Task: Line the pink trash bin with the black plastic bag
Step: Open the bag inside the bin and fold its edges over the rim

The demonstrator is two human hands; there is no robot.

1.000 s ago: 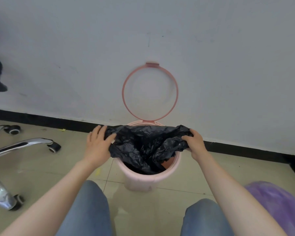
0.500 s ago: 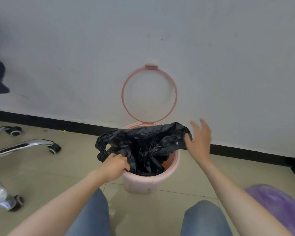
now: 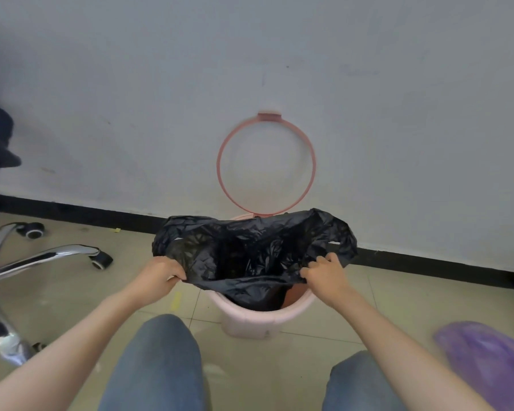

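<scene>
One black plastic bag [image 3: 255,250] is held spread over one pink trash bin [image 3: 258,317] on the floor by two hands: the left hand [image 3: 158,278] and right hand [image 3: 327,275], each grip clenched on the near edge. One hinged ring [image 3: 266,164] is raised against the wall.
</scene>
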